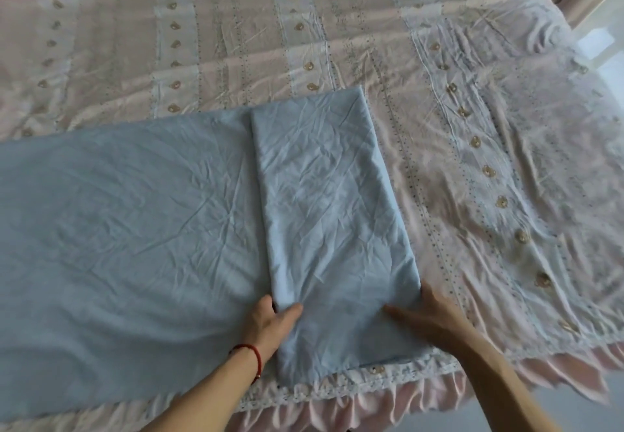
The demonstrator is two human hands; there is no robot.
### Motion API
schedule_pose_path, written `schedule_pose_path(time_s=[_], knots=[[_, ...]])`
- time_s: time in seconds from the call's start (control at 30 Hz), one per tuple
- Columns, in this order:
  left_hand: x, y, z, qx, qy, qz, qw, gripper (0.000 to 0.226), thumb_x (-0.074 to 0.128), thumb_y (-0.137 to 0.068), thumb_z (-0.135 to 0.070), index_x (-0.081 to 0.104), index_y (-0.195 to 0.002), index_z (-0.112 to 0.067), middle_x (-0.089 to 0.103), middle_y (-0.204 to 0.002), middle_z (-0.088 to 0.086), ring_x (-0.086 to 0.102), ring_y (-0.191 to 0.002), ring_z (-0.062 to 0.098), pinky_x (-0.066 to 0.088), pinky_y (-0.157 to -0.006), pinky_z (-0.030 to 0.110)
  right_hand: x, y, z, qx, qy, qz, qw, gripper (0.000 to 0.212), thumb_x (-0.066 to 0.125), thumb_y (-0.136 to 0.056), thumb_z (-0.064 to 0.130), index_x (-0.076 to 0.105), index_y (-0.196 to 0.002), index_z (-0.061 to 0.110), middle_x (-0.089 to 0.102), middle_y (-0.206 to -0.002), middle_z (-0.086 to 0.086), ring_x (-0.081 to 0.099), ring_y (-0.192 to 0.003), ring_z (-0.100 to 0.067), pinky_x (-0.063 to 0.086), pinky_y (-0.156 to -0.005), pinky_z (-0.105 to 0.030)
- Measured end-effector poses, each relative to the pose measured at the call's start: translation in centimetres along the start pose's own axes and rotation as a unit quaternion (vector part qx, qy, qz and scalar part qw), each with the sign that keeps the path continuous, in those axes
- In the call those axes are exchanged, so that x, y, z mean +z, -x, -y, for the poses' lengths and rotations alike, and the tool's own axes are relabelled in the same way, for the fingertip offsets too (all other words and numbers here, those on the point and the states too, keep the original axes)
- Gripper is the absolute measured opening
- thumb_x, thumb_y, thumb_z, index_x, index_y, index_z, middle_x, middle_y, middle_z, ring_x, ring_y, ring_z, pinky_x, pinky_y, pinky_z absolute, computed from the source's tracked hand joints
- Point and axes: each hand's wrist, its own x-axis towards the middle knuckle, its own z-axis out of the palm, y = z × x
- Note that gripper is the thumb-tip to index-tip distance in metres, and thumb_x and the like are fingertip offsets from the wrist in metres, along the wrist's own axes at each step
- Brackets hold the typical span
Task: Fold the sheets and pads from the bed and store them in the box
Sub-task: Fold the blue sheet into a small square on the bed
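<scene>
Thumb on top and fingers tucked beneath, a person's left hand (270, 322) pinches the near left corner of a folded flap of pale blue sheet (135, 215). The right hand (427, 313) lies flat at the flap's near right edge, fingers straight and close together, thumb stretched left across the cloth. A red string bracelet (255, 357) circles the left wrist. The flap runs as a doubled panel from the near edge of the bed toward the far side, its right border a crisp fold; the rest of the creased sheet spreads out to the left in a single layer. It all rests on a pink, patterned bedspread (472, 148) with a white lace trim (388, 376) and a pink ruffle along the near edge.
</scene>
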Motion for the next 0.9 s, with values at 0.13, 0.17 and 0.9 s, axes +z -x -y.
schedule_pose_path(time_s=[0.13,0.17,0.9], knots=[[-1.6,-3.1,-2.9,0.029,0.105,-0.044,0.993,0.036,0.079,-0.079,-0.047,0.073,-0.089,-0.013,0.076,-0.087,0.003,0.072,-0.088,0.024,0.058,-0.077,0.038,-0.5,-1.8,2.1,-0.008,-0.065,-0.079,0.995,0.066,0.059,-0.083,0.078,0.059,-0.104,0.015,0.066,-0.098,-0.003,0.063,-0.084,-0.021,0.050,-0.070,-0.036],[-2.0,-4.4,-3.7,0.036,0.135,-0.052,0.989,0.043,0.078,-0.071,-0.053,0.073,-0.088,-0.015,0.077,-0.089,0.005,0.073,-0.089,0.025,0.060,-0.082,0.043,-0.6,-2.2,2.5,-0.008,-0.085,-0.093,0.992,0.060,0.058,-0.088,0.071,0.060,-0.108,0.015,0.067,-0.101,-0.004,0.064,-0.087,-0.023,0.051,-0.074,-0.039],[-8.2,-25.2,-21.0,0.126,0.135,-0.125,0.975,0.021,0.070,-0.084,-0.007,0.073,-0.105,-0.006,0.073,-0.104,0.013,0.068,-0.091,0.027,0.057,-0.092,0.053,-0.3,-6.0,3.7,-0.047,-0.026,-0.062,0.997,0.042,0.043,-0.101,0.058,0.048,-0.107,0.016,0.055,-0.093,0.001,0.050,-0.076,-0.012,0.037,-0.073,-0.035]])
